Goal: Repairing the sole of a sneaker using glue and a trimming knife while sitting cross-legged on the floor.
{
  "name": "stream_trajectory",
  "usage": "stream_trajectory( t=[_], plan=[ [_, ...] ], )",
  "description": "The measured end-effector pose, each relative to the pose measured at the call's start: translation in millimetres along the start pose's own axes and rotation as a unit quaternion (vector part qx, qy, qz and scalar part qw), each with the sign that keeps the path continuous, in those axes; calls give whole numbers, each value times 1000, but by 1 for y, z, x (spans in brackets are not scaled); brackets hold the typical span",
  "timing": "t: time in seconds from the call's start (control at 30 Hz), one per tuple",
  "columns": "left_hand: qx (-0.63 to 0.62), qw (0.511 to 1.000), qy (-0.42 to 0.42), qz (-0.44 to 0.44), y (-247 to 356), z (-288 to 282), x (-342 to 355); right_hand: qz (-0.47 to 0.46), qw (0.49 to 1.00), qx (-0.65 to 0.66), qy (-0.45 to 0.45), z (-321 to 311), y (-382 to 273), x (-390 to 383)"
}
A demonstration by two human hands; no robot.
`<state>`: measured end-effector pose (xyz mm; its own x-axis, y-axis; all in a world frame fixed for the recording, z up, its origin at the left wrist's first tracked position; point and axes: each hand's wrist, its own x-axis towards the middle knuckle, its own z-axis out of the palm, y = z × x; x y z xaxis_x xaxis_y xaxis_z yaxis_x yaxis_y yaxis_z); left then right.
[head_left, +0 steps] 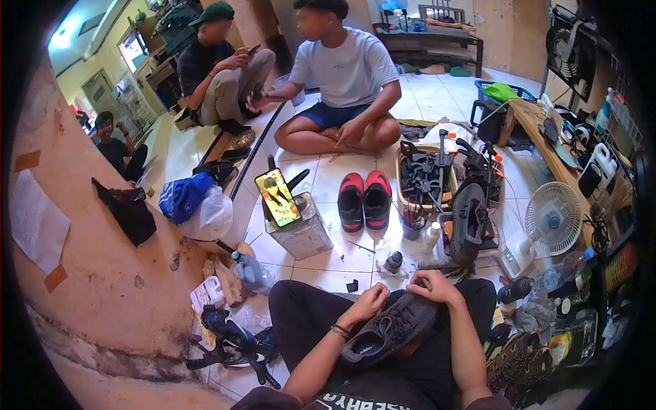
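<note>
A dark grey lace-up shoe lies tilted across my lap, its heel opening toward me and its toe pointing away to the right. My right hand is closed at the toe, with curled fingers against the front edge. Just left of the toe, my left hand has its fingertips pinched together. Whatever is between them is too small to make out. Another dark shoe stands beyond my right knee. A pair of red and black shoes sits on the tiles ahead.
A phone leans on a square tin ahead-left. Small bottles stand before my knees. Rightward are a basket of black parts, a white fan and a wooden bench. A person in a white shirt sits cross-legged opposite.
</note>
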<state>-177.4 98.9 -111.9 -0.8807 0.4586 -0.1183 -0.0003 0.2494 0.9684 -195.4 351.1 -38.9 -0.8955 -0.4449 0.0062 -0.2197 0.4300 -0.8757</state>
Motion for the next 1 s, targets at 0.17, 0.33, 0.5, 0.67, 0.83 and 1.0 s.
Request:
stream_trajectory(
  t=[0.17, 0.33, 0.5, 0.67, 0.83, 1.0],
  plan=[
    [-72, 997, 1, 14, 7, 0, 3, 50, 995, -85, 29, 1, -20, -4],
    [-181, 981, -56, 50, 9, -1, 5, 10, 981, -164, 99, 13, -34, -4],
    [-197, 978, -39, 57, 15, -2, 0, -81, 966, -181, 167, 26, -49, 3],
    [-220, 973, -42, 58, 20, 4, 3, -111, 966, -168, 164, 37, -53, 5],
    [-174, 983, 2, 65, 11, 3, 3, -69, 980, -151, 111, 41, -61, 7],
    [-57, 986, 107, 111, 19, 0, -3, -89, 985, -115, 97, 46, -64, 7]
  ],
)
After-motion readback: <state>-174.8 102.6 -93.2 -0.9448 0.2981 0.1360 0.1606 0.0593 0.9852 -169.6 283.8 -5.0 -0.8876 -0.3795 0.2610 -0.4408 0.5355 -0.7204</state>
